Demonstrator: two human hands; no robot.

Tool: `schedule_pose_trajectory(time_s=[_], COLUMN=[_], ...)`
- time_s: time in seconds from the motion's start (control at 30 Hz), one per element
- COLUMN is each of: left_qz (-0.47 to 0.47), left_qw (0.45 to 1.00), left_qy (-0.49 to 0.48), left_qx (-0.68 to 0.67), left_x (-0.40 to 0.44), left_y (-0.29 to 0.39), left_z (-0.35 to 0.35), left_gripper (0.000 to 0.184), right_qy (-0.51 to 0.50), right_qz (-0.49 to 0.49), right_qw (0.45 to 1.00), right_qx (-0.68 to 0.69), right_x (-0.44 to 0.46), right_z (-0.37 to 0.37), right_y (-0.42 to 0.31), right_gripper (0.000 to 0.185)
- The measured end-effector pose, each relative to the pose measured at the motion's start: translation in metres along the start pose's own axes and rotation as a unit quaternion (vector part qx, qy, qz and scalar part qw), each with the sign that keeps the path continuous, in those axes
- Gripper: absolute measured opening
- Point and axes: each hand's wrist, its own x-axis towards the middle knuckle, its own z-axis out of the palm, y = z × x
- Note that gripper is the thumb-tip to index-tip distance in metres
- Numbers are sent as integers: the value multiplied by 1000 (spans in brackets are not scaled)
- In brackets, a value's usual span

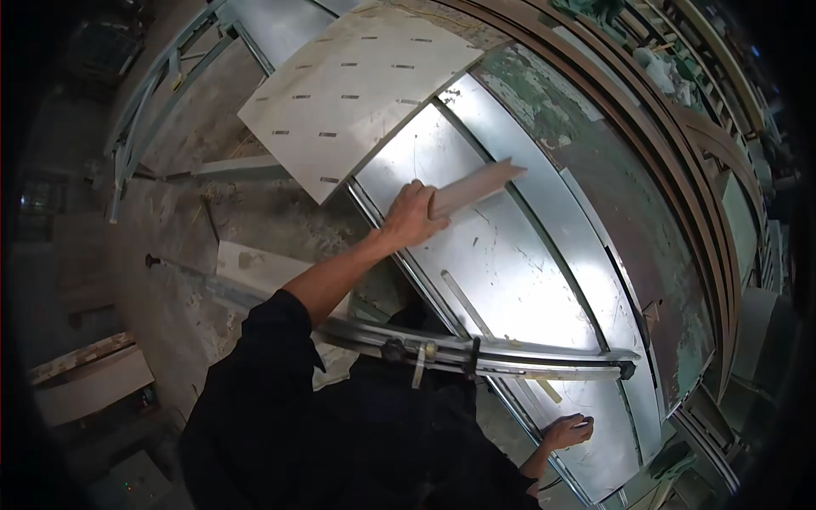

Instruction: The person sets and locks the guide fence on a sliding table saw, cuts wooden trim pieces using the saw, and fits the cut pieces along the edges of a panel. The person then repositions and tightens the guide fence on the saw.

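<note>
My left hand grips one end of a short, narrow strip of board. The strip slants up to the right, over the shiny metal machine table. Its far end looks notched and slightly blurred. My right hand rests low on the right, at the metal surface near its edge. The fingers there are curled, and whatever they may hold is too small to make out. Between my two hands a metal fence with clamp-like stops crosses the table.
A large pale printed panel lies over the table's far end. Long brown curved-looking strips run along the right, beside a worn green-brown surface. A metal frame stands at upper left. Boards lie at lower left.
</note>
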Motion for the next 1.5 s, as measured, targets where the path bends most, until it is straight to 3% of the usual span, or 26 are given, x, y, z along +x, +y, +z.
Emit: schedule_pose_trajectory(time_s=[0.07, 0.13, 0.17, 0.23, 0.27, 0.3, 0.33, 0.4, 0.5, 0.53, 0.6, 0.67, 0.77, 0.8, 0.83, 0.87, 0.9, 0.93, 0.97, 1.0, 1.03, 1.07, 1.17, 1.3, 1.43, 1.5], left_qz=[3, 27, 40, 41, 41, 50, 49, 42, 64, 55, -50, -103, -124, -115, -106, -106, -205, -299, -300, -384, -437, -371, -404, -409, -421, -432], left_qw=[998, 997, 997, 995, 994, 992, 990, 981, 977, 978, 964, 970, 974, 958, 907, 907, 899, 875, 876, 840, 733, 749, 787, 784, 794, 857], left_qy=[-44, -36, -32, -47, -53, -69, -58, -62, -61, -57, 5, 85, 159, 254, 339, 339, 364, 379, 377, 301, 198, 207, 182, 196, 141, 153], left_qx=[-50, -57, -58, -74, -85, -91, -121, -176, -196, -192, -260, -203, -98, 67, 228, 226, 132, 36, 33, -236, -483, -509, -430, -423, -415, -235], left_x=[1, 14, 18, 33, 41, 43, 44, 44, 34, 33, 37, 34, 3, -11, -24, -32, -38, -42, -45, -42, -43, -41, -48, -58, -71, -68], left_y=[-3, -7, -8, -8, -4, 4, 11, 20, 29, 17, -14, -52, -128, -146, -163, -182, -202, -213, -205, -190, -183, -190, -208, -241, -245, -232], left_z=[-12, -31, -39, -60, -64, -64, -63, -57, -57, -61, -76, -115, -122, -117, -107, -94, -79, -73, -81, -99, -110, -104, -109, -126, -144, -154], left_gripper=[65, 64, 63, 62, 61, 61, 61, 60, 44, 44, 26, 15, 24, 33, 42, 42, 49, 56, 56, 54, 53, 50, 48, 41, 43, 46], right_qy=[-31, -27, -34, -98, -160, -286, -365, -541, -622, -630, -632, -620, -594, -571, -547, -543, -542, -539, -536, -534, -552, -569, -563, -570, -557, -559], right_qz=[17, 18, 16, -23, -85, -106, -64, 11, 50, 49, 90, 109, 170, 183, 197, 222, 221, 208, 193, 188, 163, 141, 122, 123, 101, 107], right_qw=[999, 999, 996, 967, 956, 908, 801, 644, 544, 537, 508, 506, 491, 508, 526, 524, 526, 554, 584, 587, 606, 624, 631, 652, 647, 644], right_qx=[-2, 42, 85, 233, 232, 287, 470, 541, 562, 558, 578, 590, 614, 619, 621, 617, 617, 599, 579, 579, 549, 517, 521, 485, 510, 511], right_x=[11, 28, 41, 45, 40, 32, 10, -21, -49, -55, -70, -86, -122, -131, -139, -142, -143, -144, -143, -137, -131, -128, -124, -115, -117, -115], right_z=[-1, -19, -40, -75, -75, -71, -45, -13, 34, 48, 74, 92, 112, 113, 111, 106, 107, 108, 108, 109, 109, 109, 113, 115, 119, 119], right_y=[18, -11, -43, -187, -239, -295, -340, -434, -523, -534, -550, -566, -587, -599, -607, -617, -621, -624, -624, -625, -621, -615, -606, -595, -587, -584], right_gripper=[38, 35, 33, 29, 29, 31, 44, 67, 55, 55, 43, 40, 36, 37, 38, 40, 40, 39, 38, 38, 40, 42, 42, 42, 40, 39])
